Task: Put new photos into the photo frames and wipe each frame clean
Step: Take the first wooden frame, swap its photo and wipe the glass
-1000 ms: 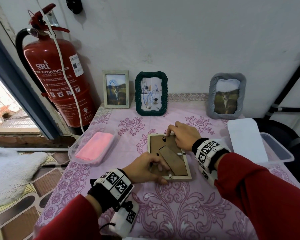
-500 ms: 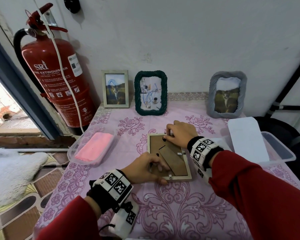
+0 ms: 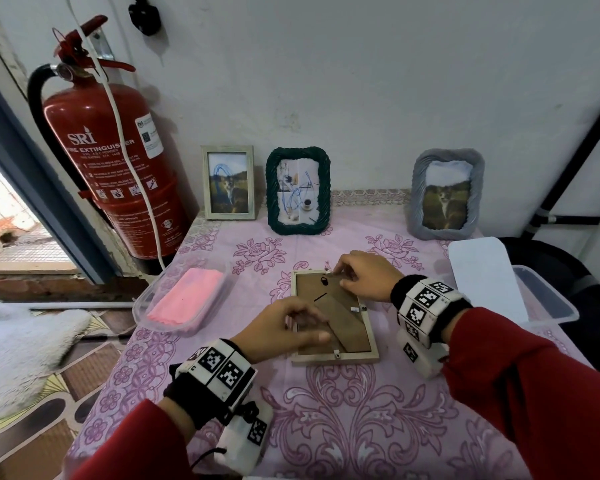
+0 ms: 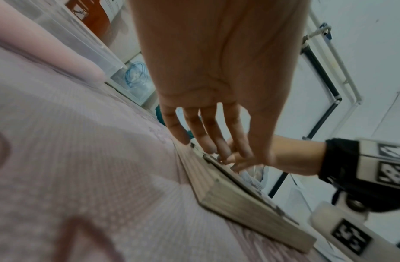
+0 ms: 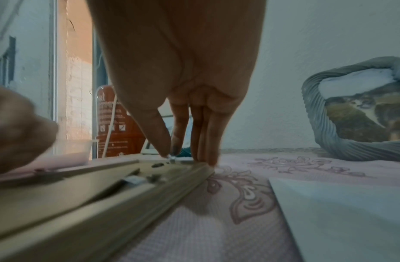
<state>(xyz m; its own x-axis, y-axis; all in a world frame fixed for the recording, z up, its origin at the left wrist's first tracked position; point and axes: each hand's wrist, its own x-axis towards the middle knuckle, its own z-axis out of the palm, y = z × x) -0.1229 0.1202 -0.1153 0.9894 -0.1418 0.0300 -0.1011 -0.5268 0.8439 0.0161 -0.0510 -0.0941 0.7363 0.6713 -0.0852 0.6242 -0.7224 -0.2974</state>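
Pale wooden photo frame (image 3: 333,357), face-down on pink floral tabletop (image 3: 343,427). Right hand (image 3: 364,276) grip: thumb and forefinger pinching metal tab (image 5: 172,156) at far edge. Left hand (image 3: 278,327) grip: relaxed, unclosed, over near-left corner.

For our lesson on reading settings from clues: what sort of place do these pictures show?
Probably a corner of a home or small workroom: a table under a pink floral tablecloth, framed photos such as the dark green rope-edged frame against a plain wall, and a red fire extinguisher by a doorway.

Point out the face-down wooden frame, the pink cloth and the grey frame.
face-down wooden frame (image 3: 338,358): head view, near rail.
pink cloth (image 3: 184,299): head view, middle of the folded cloth.
grey frame (image 3: 417,188): head view, left ribbed border.
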